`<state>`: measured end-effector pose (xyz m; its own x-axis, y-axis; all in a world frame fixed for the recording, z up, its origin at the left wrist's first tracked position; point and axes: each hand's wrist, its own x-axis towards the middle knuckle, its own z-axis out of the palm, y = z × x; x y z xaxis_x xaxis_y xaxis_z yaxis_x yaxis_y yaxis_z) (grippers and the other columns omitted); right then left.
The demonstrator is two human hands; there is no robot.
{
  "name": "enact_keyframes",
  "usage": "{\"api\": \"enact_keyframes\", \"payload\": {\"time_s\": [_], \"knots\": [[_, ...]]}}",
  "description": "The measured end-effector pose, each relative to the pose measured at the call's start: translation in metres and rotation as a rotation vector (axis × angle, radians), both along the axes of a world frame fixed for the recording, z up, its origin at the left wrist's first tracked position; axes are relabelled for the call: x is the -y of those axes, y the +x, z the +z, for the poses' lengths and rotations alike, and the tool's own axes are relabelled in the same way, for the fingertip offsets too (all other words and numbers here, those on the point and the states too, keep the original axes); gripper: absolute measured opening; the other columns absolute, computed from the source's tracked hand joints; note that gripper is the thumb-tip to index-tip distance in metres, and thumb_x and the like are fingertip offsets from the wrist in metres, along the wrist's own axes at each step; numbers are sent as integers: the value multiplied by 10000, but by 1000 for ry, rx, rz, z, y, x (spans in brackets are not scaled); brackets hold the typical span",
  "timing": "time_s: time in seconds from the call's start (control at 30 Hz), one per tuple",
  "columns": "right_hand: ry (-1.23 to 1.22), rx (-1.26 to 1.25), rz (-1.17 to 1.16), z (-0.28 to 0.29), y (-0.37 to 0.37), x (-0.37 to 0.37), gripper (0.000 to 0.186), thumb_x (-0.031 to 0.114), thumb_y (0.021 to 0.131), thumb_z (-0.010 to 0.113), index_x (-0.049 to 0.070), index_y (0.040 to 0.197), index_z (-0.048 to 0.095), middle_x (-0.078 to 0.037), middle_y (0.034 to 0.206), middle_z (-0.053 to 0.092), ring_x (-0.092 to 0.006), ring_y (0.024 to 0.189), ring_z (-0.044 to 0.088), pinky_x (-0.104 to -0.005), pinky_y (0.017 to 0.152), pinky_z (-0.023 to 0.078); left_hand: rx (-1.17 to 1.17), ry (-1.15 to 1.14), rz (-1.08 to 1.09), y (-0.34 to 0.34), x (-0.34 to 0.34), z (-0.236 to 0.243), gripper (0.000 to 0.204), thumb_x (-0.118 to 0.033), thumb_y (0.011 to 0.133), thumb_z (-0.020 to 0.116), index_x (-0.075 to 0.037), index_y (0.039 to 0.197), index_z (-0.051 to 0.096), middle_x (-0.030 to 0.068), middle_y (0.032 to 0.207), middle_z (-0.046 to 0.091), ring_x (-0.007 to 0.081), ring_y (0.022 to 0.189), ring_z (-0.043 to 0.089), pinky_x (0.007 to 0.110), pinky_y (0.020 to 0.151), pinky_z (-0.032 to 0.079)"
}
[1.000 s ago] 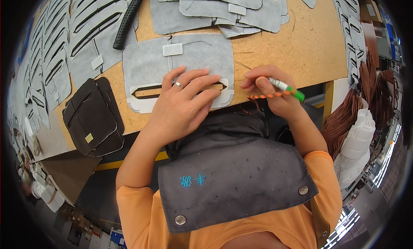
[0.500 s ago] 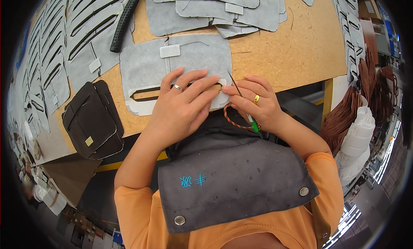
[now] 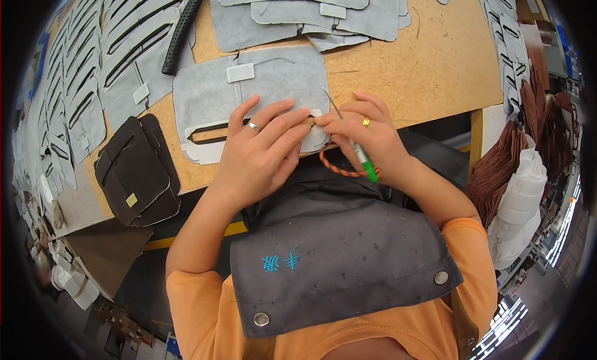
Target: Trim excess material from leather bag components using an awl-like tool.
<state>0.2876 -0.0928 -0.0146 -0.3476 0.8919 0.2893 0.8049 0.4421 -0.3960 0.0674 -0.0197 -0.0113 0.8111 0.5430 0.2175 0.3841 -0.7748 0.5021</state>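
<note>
A grey fabric-like panel (image 3: 280,74) with a long slot edged in white lies at the table's front edge. A small white tab (image 3: 240,73) sits on its upper part. My left hand (image 3: 264,136) rests over the slot, fingers stretched and spread, pressing on the panel. At the slot's right end, the thumb and index finger of my right hand (image 3: 367,133) are pinched together close to my left fingertips. That hand also holds an awl-like tool with a thin metal spike, a green end (image 3: 369,169) and an orange-and-black cord (image 3: 339,170). Whatever the pinching fingertips touch is too small to make out.
Grey panels lie stacked at the back (image 3: 348,21) and in overlapping rows on the left (image 3: 140,46). A black perforated bar (image 3: 180,40) rests on them. Dark brown pieces (image 3: 137,173) overhang the table edge at left. Brown and white material bundles (image 3: 516,204) hang at right.
The awl has tilted in my right hand, its green end now pointing more toward me. My right fingertips and the panel have shifted slightly. My left hand stays on the panel.
</note>
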Motion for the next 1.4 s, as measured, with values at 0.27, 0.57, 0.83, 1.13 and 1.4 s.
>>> {"api": "enact_keyframes", "payload": {"time_s": [0.27, 0.57, 0.83, 1.13, 1.4], "knots": [[2, -123, 105, -5, 12, 6, 262, 56, 744, 684, 103, 993, 618, -25, 1213, 647, -214, 1097, 579, -424, 1017, 399, -31, 6, 20, 4, 5, 5, 402, -43, 702, 659, -152, 1089, 656, 9, 1231, 596, 214, 1202, 521, 469, 1083, 266], [127, 277, 90, 6, -2, 8, 112, 202, 822, 600, 131, 909, 597, -32, 1182, 634, -154, 1076, 595, -441, 1095, 306, -56, 1, 20, 4, 6, 5, 453, -75, 675, 672, -196, 1111, 657, 0, 1226, 581, 215, 1198, 506, 479, 1091, 261], [133, 254, 78, 5, -2, 1, 108, 198, 830, 607, 127, 910, 594, -15, 1182, 639, -158, 1070, 594, -442, 1082, 318, -45, 13, 32, 5, 7, 2, 423, -77, 692, 660, -192, 1099, 658, -1, 1226, 583, 212, 1210, 501, 472, 1093, 259], [72, 73, 96, -2, 12, 1, 95, 170, 830, 601, 135, 917, 608, 23, 1201, 642, -158, 1146, 550, -429, 1087, 308, -53, 28, 38, 4, 7, 0, 376, -137, 728, 686, -190, 1098, 648, -21, 1238, 565, 198, 1220, 484, 468, 1093, 262], [169, 295, 93, 4, -9, 6, 92, 197, 832, 579, 118, 875, 595, -52, 1171, 650, -163, 1123, 578, -445, 1117, 282, -18, -23, 50, 4, 8, 2, 389, -71, 705, 666, -173, 1080, 668, 0, 1213, 588, 219, 1197, 510, 474, 1097, 262]]}}
